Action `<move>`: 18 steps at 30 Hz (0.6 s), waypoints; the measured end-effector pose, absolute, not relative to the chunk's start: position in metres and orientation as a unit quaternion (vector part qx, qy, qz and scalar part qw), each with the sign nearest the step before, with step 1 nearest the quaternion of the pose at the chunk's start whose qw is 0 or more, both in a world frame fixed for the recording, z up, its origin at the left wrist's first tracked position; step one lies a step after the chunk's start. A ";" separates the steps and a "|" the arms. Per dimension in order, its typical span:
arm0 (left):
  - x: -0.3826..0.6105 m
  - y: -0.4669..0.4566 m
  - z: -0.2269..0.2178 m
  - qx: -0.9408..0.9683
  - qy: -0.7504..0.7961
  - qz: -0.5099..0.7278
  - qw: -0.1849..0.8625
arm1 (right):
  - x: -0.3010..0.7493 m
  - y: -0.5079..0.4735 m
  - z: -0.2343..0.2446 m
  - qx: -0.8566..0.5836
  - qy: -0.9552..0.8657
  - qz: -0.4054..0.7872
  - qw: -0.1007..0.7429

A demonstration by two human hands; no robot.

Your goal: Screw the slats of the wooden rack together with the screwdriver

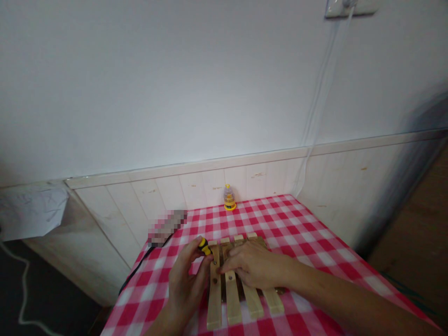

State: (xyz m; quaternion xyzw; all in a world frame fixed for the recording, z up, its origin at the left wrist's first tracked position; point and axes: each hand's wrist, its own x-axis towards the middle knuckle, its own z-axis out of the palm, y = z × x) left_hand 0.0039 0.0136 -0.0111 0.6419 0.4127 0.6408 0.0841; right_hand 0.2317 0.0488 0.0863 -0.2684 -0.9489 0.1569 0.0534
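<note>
My left hand (185, 280) is closed in a pinch round a short yellow-and-black screwdriver (205, 246) at the left edge of a set of light wooden slats. The slats (214, 303) lie side by side over a brown base (261, 241), and small dark screws or holes show on the two left ones. Across the middle of the set lies my right hand (254, 263), its bent fingers pressed onto the slats and holding them from above. The screwdriver's tip and part of the slats under my right hand are hidden.
A red-and-white checked cloth (308, 275) covers the table. Against the white panelled wall stands a small clear-and-yellow container (229, 198). At the left edge lies a blurred-out object (168, 228) with a black cable (136, 268). A white cord hangs from the wall socket (350, 7).
</note>
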 end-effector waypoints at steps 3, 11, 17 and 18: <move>0.005 0.012 -0.012 0.633 0.421 0.643 0.094 | 0.232 0.049 0.086 -0.265 -0.949 0.160 0.053; 0.007 0.012 -0.010 0.631 0.426 0.640 0.099 | 0.231 0.049 0.090 -0.255 -0.952 0.159 0.051; 0.001 0.015 -0.015 0.655 0.407 0.635 0.046 | 0.232 0.048 0.091 -0.263 -0.953 0.142 0.045; 0.001 0.015 -0.016 0.656 0.403 0.637 0.043 | 0.232 0.048 0.090 -0.262 -0.954 0.141 0.047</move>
